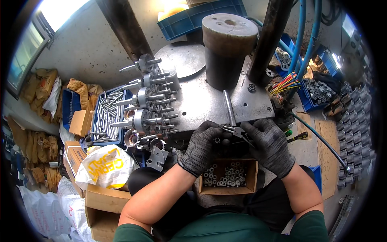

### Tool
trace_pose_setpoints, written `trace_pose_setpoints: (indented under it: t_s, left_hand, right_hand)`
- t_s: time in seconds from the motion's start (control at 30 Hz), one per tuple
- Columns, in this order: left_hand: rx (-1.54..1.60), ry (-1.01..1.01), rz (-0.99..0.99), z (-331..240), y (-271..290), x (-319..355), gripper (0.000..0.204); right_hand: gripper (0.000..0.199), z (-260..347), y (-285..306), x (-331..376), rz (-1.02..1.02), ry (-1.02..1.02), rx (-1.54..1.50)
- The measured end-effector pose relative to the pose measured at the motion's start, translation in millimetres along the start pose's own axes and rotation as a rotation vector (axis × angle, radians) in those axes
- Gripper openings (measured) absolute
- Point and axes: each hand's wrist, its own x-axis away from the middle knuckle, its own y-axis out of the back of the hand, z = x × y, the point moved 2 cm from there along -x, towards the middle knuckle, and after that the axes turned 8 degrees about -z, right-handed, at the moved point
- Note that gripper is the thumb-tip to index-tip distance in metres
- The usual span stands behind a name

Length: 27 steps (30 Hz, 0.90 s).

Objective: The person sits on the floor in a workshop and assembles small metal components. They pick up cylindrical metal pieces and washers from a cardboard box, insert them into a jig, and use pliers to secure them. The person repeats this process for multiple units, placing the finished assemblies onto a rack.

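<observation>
My right hand (274, 147), in a grey knit glove, is closed on a small pair of pliers (237, 131), whose jaws point toward my left hand. In a matching glove, my left hand (201, 143) pinches at the tips of the jaws. What it holds there is too small to make out. Just beyond the pliers a metal shaft (229, 107) lies on the steel machine bed (193, 109), its near end at the front edge. Below both hands, a cardboard box (227, 190) between my legs contains many small round metal parts.
Shafts with round metal flanges (143, 121) stand in a row on the left. Behind them is a blue crate (107, 121) of loose shafts. A thick steel cylinder (229, 44) rises from the bed. Screwdrivers (299, 137) lie right, near a hose (322, 139) and stacked metal parts (354, 125).
</observation>
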Motion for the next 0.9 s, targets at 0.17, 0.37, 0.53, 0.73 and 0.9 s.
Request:
trace_pose_setpoints:
  t_s: [0.17,0.37,0.53,0.73,0.9]
  left_hand:
    - [-0.041,-0.041,0.005,-2.7,-1.3,2.3,0.011]
    - [-0.158,-0.14,0.041,-2.5,1.5,-1.7,0.012]
    - [-0.195,-0.207,0.073,2.0,3.6,-3.4,0.013]
    - [0.032,-0.13,0.09,8.4,4.5,-5.4,0.027]
    - [-0.168,0.004,-0.057,42.3,12.4,-19.4,0.023]
  right_hand:
    - [0.05,-1.3,-1.2,0.2,-0.011,0.004,0.004]
    - [0.052,-2.4,2.7,-0.7,-0.023,0.029,-0.014]
    - [0.053,-6.5,1.3,-1.2,0.059,-0.019,-0.061]
    - [0.058,1.5,-16.1,-7.7,0.101,-0.366,-0.668]
    - [0.061,33.6,-42.5,-28.9,0.182,-0.488,-0.927]
